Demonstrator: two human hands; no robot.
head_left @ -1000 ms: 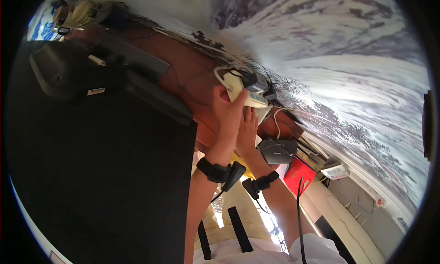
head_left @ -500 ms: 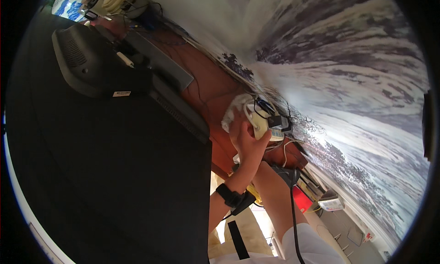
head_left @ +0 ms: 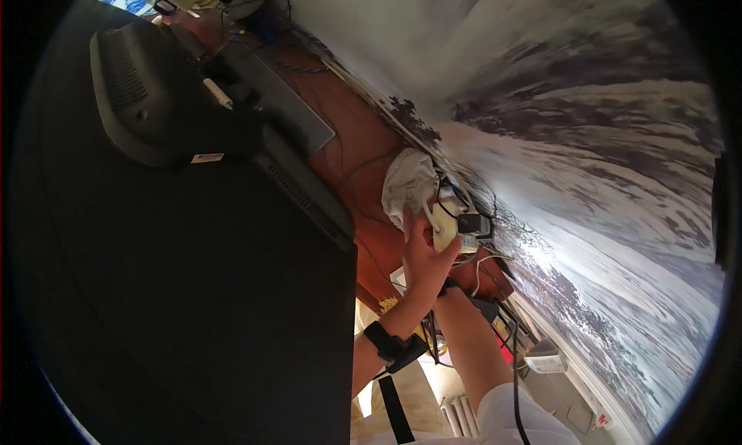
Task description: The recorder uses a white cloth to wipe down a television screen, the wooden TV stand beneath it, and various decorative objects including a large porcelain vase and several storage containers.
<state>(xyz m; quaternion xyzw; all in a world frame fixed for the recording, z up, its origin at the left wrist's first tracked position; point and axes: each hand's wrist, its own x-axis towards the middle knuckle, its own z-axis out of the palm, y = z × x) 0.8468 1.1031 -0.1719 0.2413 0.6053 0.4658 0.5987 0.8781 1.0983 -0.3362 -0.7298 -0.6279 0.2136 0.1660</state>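
My left hand (head_left: pixel 427 256) grips a cream power strip (head_left: pixel 446 213), fingers and thumb curled around its near end. A white cable and a black adapter (head_left: pixel 473 225) are attached to the strip. A crumpled white cloth (head_left: pixel 408 178) lies against it, just beyond my left hand. My right forearm (head_left: pixel 471 341) runs up behind the left one, and that hand is hidden behind my left hand and the cloth, so its fingers cannot be made out.
A large black monitor (head_left: pixel 193 306) fills the left side. Past it are a grey panel (head_left: pixel 282 97) and loose cables on the red-brown desk (head_left: pixel 363 128). A patterned wall (head_left: pixel 587 136) borders the right. Below, a grey-white box (head_left: pixel 545 360) sits by the wall.
Both arms and the power strip appear lower and further right in the view, which has also shifted. The white cloth has come into sight, and my right hand has become hidden.
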